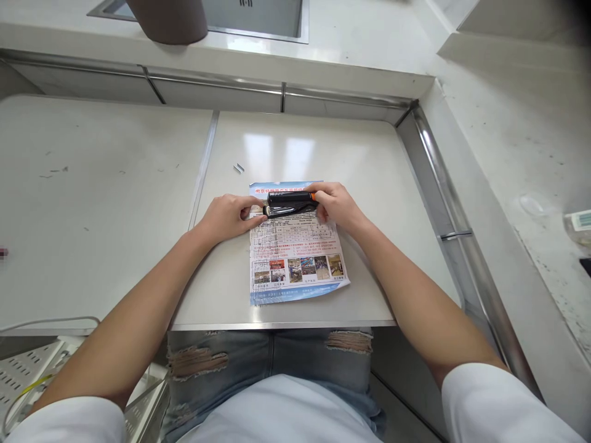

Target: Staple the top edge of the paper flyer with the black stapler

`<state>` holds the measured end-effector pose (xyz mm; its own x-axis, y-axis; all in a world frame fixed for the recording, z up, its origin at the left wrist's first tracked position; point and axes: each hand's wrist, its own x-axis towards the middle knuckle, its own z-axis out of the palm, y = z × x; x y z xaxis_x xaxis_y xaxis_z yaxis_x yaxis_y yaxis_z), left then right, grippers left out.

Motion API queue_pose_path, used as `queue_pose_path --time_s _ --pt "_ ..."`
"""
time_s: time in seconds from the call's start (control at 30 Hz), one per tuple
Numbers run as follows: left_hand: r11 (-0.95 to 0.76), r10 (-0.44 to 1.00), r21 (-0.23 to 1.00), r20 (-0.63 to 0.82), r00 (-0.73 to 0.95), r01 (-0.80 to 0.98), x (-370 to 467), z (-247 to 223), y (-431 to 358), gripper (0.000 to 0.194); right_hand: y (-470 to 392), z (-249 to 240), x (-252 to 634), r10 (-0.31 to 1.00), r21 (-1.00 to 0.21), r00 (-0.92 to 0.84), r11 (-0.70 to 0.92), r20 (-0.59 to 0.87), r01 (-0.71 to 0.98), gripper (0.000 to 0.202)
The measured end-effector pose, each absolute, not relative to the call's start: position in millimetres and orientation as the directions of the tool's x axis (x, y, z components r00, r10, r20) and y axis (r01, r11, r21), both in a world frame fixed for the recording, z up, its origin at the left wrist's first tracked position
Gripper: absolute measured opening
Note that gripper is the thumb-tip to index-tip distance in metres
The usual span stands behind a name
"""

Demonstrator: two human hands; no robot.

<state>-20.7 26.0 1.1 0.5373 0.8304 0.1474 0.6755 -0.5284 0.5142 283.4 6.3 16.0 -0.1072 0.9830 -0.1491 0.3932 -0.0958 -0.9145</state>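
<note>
Nearest are a white short-sleeved shirt and ripped blue denim jeans, close against the bench's front edge. At lower left, partly under that edge, stands a white perforated rack with a yellow cable on it. The bench has a glossy off-white top, divided by a pale metal strip; faint dark scuffs mark its left part.

On the right part lies a printed paper sheet with blue borders and small photographs, its lower right corner curling. A black stapler with an orange part is over its upper half. The left hand has thumb and forefinger closed about the stapler's left end; the fingers of the right hand grip its right end.

Beyond the sheet lie two small silver staple strips, and window light reflects nearby. A silver metal rail lines the far and right sides. To the right, a speckled white ledge bears a clear container. Farthest, a steel-rimmed sink is set behind a tapered brown vessel.
</note>
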Motion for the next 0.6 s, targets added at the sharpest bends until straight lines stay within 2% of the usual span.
queue_pose_path --time_s 0.23,0.4,0.47,0.5,0.6 --pt "-0.496 0.841 0.537 0.104 0.53 0.682 -19 5 25 0.033 5 27 286 0.926 -0.935 -0.139 -0.34 -0.351 0.098 0.055" --pt "-0.467 0.86 0.541 0.094 0.502 0.699 -20 4 27 0.036 6 26 289 0.916 -0.929 -0.154 -0.364 -0.37 0.066 0.051" --pt "-0.471 0.859 0.544 0.102 0.502 0.695 -21 3 27 0.036 4 25 289 0.948 -0.951 -0.096 -0.293 -0.302 0.101 0.04" --pt "-0.474 0.857 0.547 0.107 0.504 0.69 -21 3 28 0.036 4 24 288 0.973 -0.967 -0.054 -0.213 -0.223 0.142 0.033" --pt "-0.477 0.855 0.561 0.117 0.505 0.677 -22 5 28 0.032 3 22 284 0.99 -0.921 -0.064 0.14 0.126 0.363 0.027"
